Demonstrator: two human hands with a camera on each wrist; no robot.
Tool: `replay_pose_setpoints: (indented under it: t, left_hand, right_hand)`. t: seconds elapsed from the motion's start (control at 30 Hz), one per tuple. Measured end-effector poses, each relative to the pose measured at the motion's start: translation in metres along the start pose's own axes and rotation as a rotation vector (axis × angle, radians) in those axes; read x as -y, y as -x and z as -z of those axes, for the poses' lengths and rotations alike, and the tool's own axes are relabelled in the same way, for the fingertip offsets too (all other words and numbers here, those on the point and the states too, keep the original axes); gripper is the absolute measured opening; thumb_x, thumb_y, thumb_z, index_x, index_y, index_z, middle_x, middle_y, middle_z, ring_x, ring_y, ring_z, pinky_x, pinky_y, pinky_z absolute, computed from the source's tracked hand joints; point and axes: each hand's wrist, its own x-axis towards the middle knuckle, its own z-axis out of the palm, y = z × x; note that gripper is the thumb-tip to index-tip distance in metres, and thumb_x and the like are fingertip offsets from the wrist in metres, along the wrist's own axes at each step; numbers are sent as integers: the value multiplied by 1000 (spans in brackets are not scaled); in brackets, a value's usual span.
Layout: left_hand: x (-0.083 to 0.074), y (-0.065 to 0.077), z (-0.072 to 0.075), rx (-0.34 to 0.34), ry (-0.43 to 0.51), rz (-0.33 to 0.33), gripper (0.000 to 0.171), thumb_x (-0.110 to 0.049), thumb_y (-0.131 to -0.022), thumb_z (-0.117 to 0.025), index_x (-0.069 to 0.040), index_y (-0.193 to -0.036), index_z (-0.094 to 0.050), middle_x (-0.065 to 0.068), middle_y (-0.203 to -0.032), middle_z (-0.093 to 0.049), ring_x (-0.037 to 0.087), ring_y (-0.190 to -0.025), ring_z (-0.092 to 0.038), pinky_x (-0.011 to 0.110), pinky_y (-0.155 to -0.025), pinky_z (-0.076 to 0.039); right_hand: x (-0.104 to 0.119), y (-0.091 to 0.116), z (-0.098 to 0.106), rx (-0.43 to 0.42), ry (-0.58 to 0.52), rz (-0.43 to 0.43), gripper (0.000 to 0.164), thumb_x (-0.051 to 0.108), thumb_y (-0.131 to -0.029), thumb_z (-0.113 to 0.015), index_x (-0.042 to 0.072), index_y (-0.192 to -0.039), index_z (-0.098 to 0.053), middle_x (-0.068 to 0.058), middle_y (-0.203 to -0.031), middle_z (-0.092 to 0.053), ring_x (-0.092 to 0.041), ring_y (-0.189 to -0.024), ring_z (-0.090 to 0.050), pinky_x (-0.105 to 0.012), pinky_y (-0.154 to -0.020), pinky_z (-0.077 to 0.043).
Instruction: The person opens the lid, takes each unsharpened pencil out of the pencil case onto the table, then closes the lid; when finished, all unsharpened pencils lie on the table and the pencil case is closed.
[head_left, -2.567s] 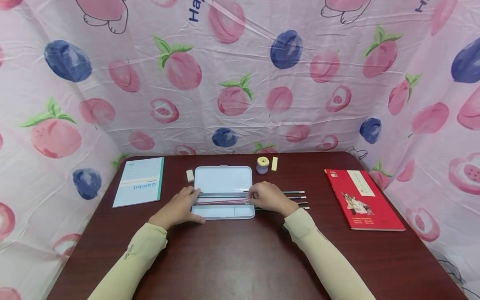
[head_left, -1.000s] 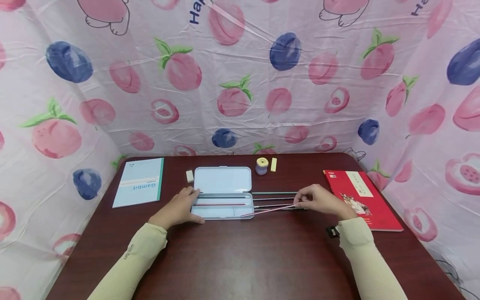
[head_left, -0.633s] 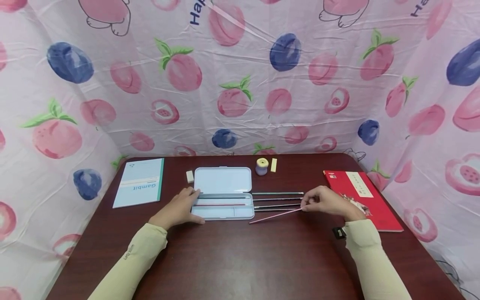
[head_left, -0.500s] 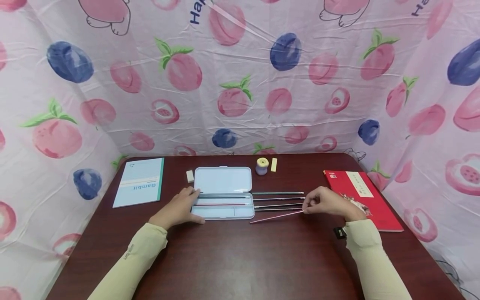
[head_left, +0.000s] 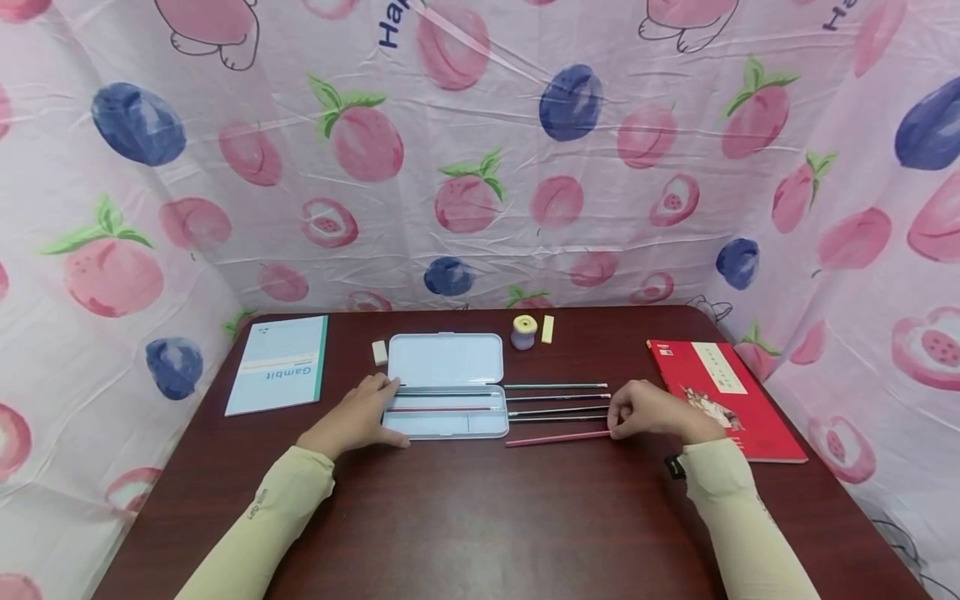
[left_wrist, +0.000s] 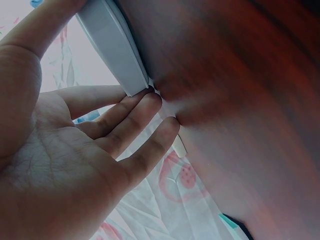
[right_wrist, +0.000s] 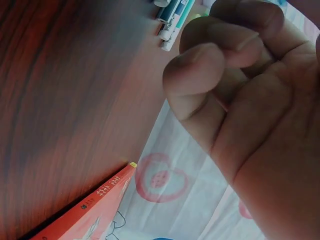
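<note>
A pale blue pencil case [head_left: 446,423] lies with its lid folded back; a dark pencil [head_left: 442,394] and a red pencil [head_left: 442,409] are inside. My left hand [head_left: 358,417] holds the case's left end, thumb at the front edge and fingers at the back corner. The left wrist view shows those fingers [left_wrist: 145,145] against the case's end [left_wrist: 117,55]. A pink pencil [head_left: 558,438] lies on the table, its right end pinched by my right hand [head_left: 647,410]. In the right wrist view the fingers [right_wrist: 195,70] are curled; the pink pencil is out of sight.
Several pencils [head_left: 557,397] lie parallel, right of the case. Behind stand a white eraser [head_left: 380,352], a yellow-and-purple pot-shaped item [head_left: 524,332] and a yellow strip [head_left: 548,329]. A Gambit notebook [head_left: 277,364] lies left, a red book [head_left: 731,400] right.
My right hand drew the pink pencil out of the case to the right, then brought it down to the table in front of the other pencils, nearly parallel to them. My left hand stayed put.
</note>
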Motion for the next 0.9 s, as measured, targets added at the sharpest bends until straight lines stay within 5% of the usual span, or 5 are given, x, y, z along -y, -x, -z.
replay_pose_setpoints:
  t: [0.33, 0.63, 0.9]
  left_hand:
    - [1, -1, -1, -2, -7, -2, 108, -48, -80, -93, 2, -161, -42, 24, -158, -47, 38, -142, -46, 58, -122, -41]
    - [2, -2, -1, -3, -5, -1, 109, -48, -80, -93, 2, -161, -42, 24, -159, -46, 38, -143, -45, 59, -123, -39]
    - [2, -2, -2, -3, -13, 3, 108, -49, -80, -93, 2, -161, -42, 24, -159, -46, 38, -143, -46, 59, -123, -39]
  right_hand:
    - [5, -4, -1, -10, 21, -28, 14, 15, -84, -90, 10, -85, -77, 3, -64, -58, -7, -58, -49, -23, -55, -46]
    - [36, -27, -10, -212, 41, 110, 5, 15, -91, -85, 11, -92, -82, 8, -64, -57, -3, -59, -46, -22, -58, -43]
    - [69, -57, -28, -328, 51, 133, 6, 15, -91, -85, 10, -93, -83, 6, -66, -60, -6, -62, -48, -24, -60, -43]
